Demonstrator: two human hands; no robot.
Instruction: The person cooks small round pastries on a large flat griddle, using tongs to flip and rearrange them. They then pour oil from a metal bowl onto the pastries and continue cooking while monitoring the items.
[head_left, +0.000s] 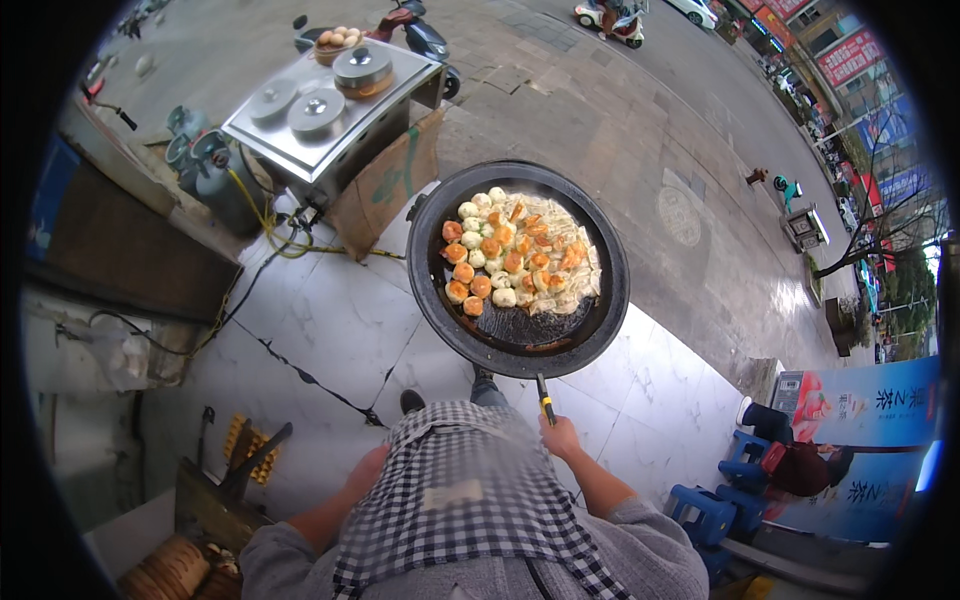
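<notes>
My right hand (559, 436) grips the yellow-and-black handle of a hand tool (547, 401). The tool's metal end meets the near rim of a large round black frying pan (517, 364); how it meets the rim is unclear. Small round buns (463, 271), some pale and some browned on top, sit in the pan's left and middle. Pale flat dumplings (564, 301) crowd the right side, a few browned ones among them. Low at my left, beside the checked apron (457, 457), is my left hand (367, 469); its fingers are partly hidden.
A steel stove cart (382, 97) with lidded pots and a basket of eggs (339, 37) stands far left. Gas cylinders (217, 176) and a yellow hose (255, 202) are beside it. A person (802, 465) sits near blue plastic stools (701, 510) at right.
</notes>
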